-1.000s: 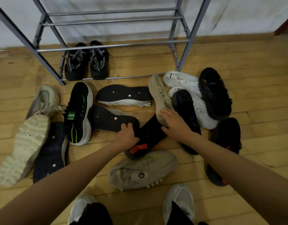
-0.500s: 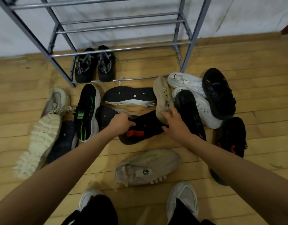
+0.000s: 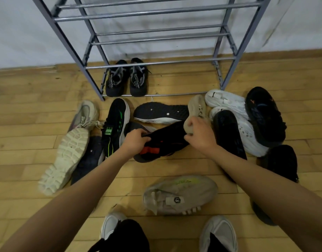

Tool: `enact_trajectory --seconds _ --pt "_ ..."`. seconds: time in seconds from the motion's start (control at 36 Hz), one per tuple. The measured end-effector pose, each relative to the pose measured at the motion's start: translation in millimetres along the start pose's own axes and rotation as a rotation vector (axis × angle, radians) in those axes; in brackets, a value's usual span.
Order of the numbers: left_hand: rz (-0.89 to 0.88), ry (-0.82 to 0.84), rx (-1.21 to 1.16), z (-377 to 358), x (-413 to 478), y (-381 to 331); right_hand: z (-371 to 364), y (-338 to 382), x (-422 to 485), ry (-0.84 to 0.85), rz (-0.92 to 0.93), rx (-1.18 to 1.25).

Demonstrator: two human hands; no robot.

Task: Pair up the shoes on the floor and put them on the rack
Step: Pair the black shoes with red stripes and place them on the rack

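My left hand (image 3: 135,141) grips the heel end of a black shoe with red marks (image 3: 162,144), which lies across the middle of the pile. My right hand (image 3: 200,134) rests on its toe end and touches a beige shoe (image 3: 197,110) standing on its side. A grey metal rack (image 3: 156,63) stands against the wall, with one black pair (image 3: 126,79) on its lowest level. Several loose shoes lie around: a black-and-green one (image 3: 116,124), an upturned black sole (image 3: 162,111), white ones (image 3: 227,100) and black ones (image 3: 265,115) on the right.
A beige sneaker (image 3: 180,194) lies on its side close in front of my feet. A cream chunky-soled pair (image 3: 69,153) and a dark shoe (image 3: 89,159) lie at the left. My own white shoes (image 3: 218,233) show at the bottom. The floor is wooden boards.
Both hands have closed on the black shoe with red marks and turned it sideways, lifting it toward the rack. The camera has tilted up, showing more of the rack.
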State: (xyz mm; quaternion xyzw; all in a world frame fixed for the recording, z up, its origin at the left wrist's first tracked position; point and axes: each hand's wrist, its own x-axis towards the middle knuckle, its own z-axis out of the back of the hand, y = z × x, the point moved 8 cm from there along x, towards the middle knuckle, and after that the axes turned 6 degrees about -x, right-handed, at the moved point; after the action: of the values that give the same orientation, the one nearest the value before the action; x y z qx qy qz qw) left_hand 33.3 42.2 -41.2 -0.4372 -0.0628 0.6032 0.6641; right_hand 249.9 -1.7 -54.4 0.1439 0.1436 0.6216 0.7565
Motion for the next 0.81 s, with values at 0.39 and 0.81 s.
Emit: enact_trajectory --seconds 0.39,0.81 --pt "-0.057 -0.183 -0.263 41 5 34 -3 -17 -22 -0.022 0.032 -0.138" --pt "0.068 0.014 -0.939 -53 0 28 -14 -17 -12 0.088 -0.55 0.764"
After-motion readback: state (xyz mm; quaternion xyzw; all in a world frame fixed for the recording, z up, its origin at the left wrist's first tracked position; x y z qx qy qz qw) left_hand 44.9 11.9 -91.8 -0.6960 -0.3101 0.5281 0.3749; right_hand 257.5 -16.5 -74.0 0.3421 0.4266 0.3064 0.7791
